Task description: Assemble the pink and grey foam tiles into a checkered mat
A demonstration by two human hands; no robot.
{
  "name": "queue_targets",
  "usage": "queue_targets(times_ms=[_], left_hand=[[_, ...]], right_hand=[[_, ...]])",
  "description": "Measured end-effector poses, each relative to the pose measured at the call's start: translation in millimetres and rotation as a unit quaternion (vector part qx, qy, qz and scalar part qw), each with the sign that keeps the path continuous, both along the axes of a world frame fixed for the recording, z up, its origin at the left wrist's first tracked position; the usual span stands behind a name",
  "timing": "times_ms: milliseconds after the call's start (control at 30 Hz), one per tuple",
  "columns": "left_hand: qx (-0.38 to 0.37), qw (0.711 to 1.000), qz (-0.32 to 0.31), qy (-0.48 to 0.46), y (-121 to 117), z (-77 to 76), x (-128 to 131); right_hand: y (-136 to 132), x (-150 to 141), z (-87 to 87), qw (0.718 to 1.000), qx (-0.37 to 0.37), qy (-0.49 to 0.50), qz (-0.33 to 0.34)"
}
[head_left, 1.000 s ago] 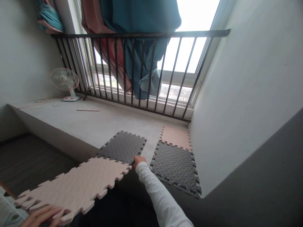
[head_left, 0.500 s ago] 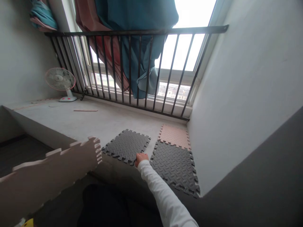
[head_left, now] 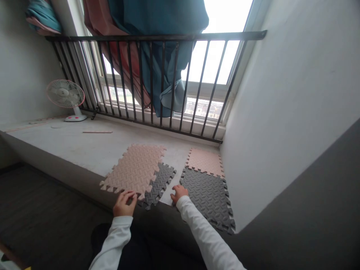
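My left hand (head_left: 123, 203) is closed at the near edge of a pink foam mat tile (head_left: 136, 165), fingertips pinching its rim. That tile lies partly over a loose dark grey foam mat tile (head_left: 161, 180), hiding much of it. My right hand (head_left: 179, 193) holds nothing, its fingers apart and slightly bent, over the gap beside a second grey foam tile (head_left: 208, 195). Behind this second grey tile, a smaller-looking pink foam tile (head_left: 204, 161) adjoins it along their toothed edges, near the right wall.
The tiles rest on a raised white ledge (head_left: 70, 144) with a drop at its front. A black railing (head_left: 157, 38) runs along the window, with curtains (head_left: 160, 18) hanging over it. A fan (head_left: 66, 95) and a thin strip (head_left: 97, 132) stand and lie farther left.
The pink tile has swung up from the lower left onto the loose grey tile, and my left hand has come into view. My right hand has let go of the grey tile and shifted right.
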State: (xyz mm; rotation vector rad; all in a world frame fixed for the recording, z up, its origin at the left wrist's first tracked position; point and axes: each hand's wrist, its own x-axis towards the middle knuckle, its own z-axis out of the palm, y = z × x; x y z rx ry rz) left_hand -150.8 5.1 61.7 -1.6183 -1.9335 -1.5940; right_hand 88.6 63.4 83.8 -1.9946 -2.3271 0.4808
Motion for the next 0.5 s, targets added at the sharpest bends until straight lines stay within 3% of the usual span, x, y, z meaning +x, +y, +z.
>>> queue_targets(times_ms=[100, 200, 333, 500], left_hand=[[-0.073, 0.997, 0.004, 0.006, 11.6, -37.0, 23.0], [-0.115, 0.993, -0.013, 0.019, 18.4, -56.6, 21.6], [-0.141, 0.989, -0.023, 0.020, 23.0, -59.9, 13.4], [-0.157, 0.986, -0.049, 0.019, 23.5, -57.0, 14.9]], right_hand=[[8.6, 51.3, 6.2, 0.995, -0.013, -0.052, -0.084], [10.3, 97.6, 2.0, 0.982, -0.033, -0.100, -0.159], [8.4, 140.0, -15.6, 0.970, -0.087, -0.133, -0.184], [13.5, 162.3, -33.3, 0.970, -0.112, -0.137, -0.167]])
